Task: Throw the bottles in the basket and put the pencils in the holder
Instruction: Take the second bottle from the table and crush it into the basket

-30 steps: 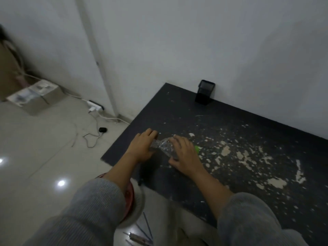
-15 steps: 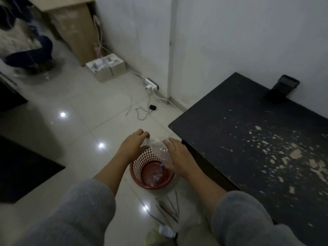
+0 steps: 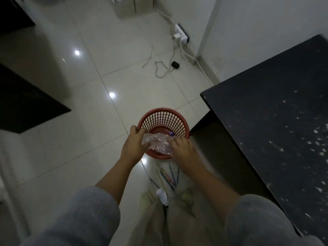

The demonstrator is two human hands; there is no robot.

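Observation:
A crushed clear plastic bottle (image 3: pixel 157 142) is held between both hands, right over the near rim of the red mesh basket (image 3: pixel 164 118) that stands on the floor. My left hand (image 3: pixel 133 144) grips its left end and my right hand (image 3: pixel 182 148) its right end. A small purple cap (image 3: pixel 171 133) shows inside the basket just behind the bottle. Several thin pencils (image 3: pixel 167 176) lie scattered on the tiles between the basket and my feet. A small white object (image 3: pixel 161 195) lies near my feet. No holder is in view.
A black paint-speckled table (image 3: pixel 276 110) fills the right side, its corner close to the basket. A power strip (image 3: pixel 182 33) and cables (image 3: pixel 163 68) lie by the wall. Dark furniture (image 3: pixel 26 103) stands at left. A cardboard box (image 3: pixel 132 6) is at the top.
Both hands carried the bottle off the table, leftward and down, until it is over the basket. The view swung from the tabletop down to the floor.

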